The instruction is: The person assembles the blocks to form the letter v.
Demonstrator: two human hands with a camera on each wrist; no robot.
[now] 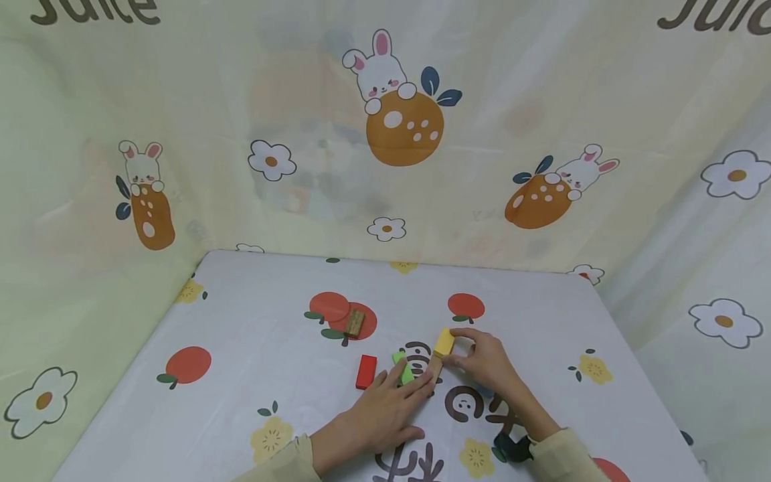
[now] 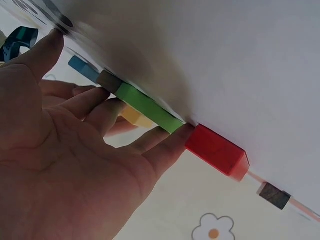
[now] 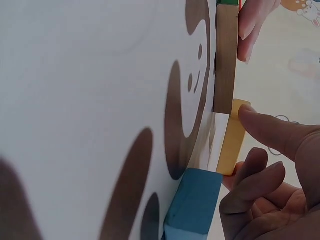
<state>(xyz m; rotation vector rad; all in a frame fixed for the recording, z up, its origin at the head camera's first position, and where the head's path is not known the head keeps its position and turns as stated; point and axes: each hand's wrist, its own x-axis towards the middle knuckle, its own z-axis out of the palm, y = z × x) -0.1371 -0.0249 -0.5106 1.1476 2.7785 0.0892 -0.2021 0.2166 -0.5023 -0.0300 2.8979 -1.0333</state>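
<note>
Between thumb and forefinger, my right hand (image 1: 484,361) pinches a yellow block (image 1: 444,342) at the far end of a plain wooden block (image 1: 435,368). My left hand (image 1: 388,408) lies with outstretched fingers over a green block (image 1: 400,358) and the near end of the wooden one. In the left wrist view its fingertips touch the green block (image 2: 150,107) and the wooden block (image 2: 108,81). A red block (image 1: 365,372) lies just left of that hand. Near my right hand sits a blue block (image 3: 192,205), mostly hidden in the head view.
Farther back on the white printed tablecloth (image 1: 253,335) lies a brown, wood-patterned block (image 1: 355,323), over a printed red fruit. A cream curtain (image 1: 313,201) with rabbits and flowers hangs behind the table's back edge. A dark strap (image 1: 512,447) is at my right wrist.
</note>
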